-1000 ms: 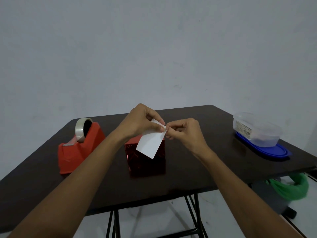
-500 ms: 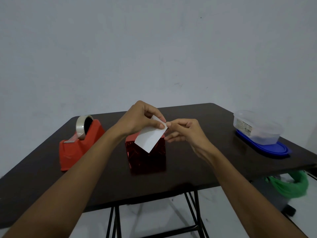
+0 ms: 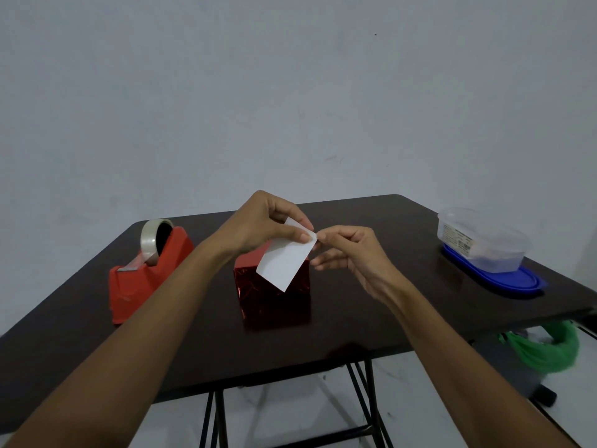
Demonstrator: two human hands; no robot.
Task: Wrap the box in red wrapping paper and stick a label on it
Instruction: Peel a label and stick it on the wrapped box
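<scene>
Two grips pinch the label above the box: left hand covering its top edge, right hand at the corner, box top partly hidden.

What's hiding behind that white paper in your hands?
The shiny red box, standing on the table. Its front face shows below the label. The label and left hand cover most of its top, so that part cannot be seen.
</scene>
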